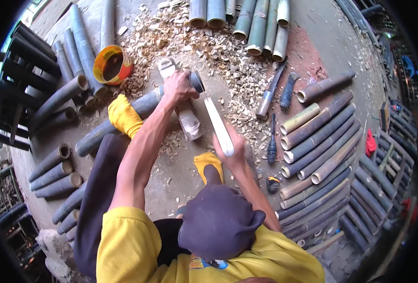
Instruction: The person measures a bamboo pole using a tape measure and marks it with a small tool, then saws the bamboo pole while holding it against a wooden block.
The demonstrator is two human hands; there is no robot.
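My left hand [178, 87] is wrapped round a thick dark bamboo pole [147, 104] close to its upper right end. The pole slants across a pale wooden block [188, 123] on the ground. My yellow-covered left foot [124, 117] presses on the pole farther down. In my right hand [231, 144] is a tool with a long white handle [218, 125]. Its far tip meets the end of the pole beside my left hand; the blade is too thin and edge-on to make out its kind.
Cut bamboo pieces [322, 137] lie in rows at right, with more at left and far. An orange-yellow bucket [113, 65] stands far left among wood chips [237, 80]. Two dark-handled tools [271, 141] [289, 92], a large knife [270, 89] and a tape measure [272, 184] lie at right.
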